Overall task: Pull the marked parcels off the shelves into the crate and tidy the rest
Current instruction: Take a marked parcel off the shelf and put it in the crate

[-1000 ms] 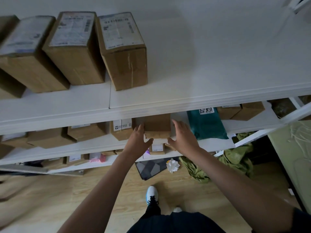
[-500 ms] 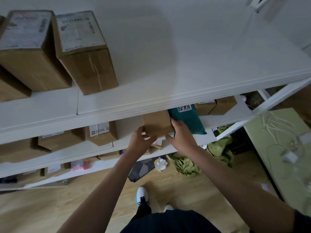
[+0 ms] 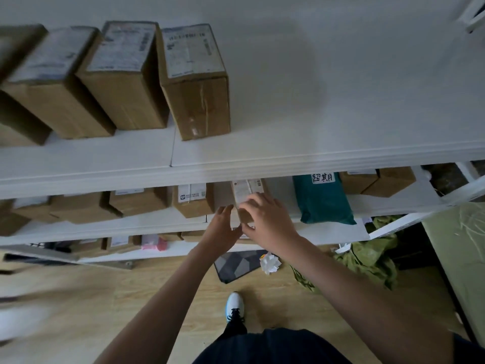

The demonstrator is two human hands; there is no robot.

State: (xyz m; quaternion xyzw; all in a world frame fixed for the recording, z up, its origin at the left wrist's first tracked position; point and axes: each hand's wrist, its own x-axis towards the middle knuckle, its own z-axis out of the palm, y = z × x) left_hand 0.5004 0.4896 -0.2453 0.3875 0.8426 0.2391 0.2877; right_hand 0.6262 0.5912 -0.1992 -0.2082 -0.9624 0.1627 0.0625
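**Box between both hands at the middle shelf's front edge**

A small box (image 3: 245,203) stands on the middle shelf (image 3: 328,232), close to its front edge and under the lip of the top shelf (image 3: 288,164). Its labelled top face runs back into the shelf, so the long axis points away from the person, front to back. The right hand (image 3: 265,219) lies over its right side and front corner, fingers curled round it in a grip. The left hand (image 3: 221,224) is at its left side with straight fingers against or just beside the face; real contact cannot be told. Both hands are about equally near, though only the right one holds.

The relation that matters: the box sits between the palms, ahead of them. The free way out is toward the person, along that long axis.

Right of the box, with a gap of bare shelf, lies a teal bag (image 3: 324,200) with a handwritten mark, touched by neither hand. To the left stands another box (image 3: 193,199), near the left hand. No crate is in view, so where the box should go cannot be judged.
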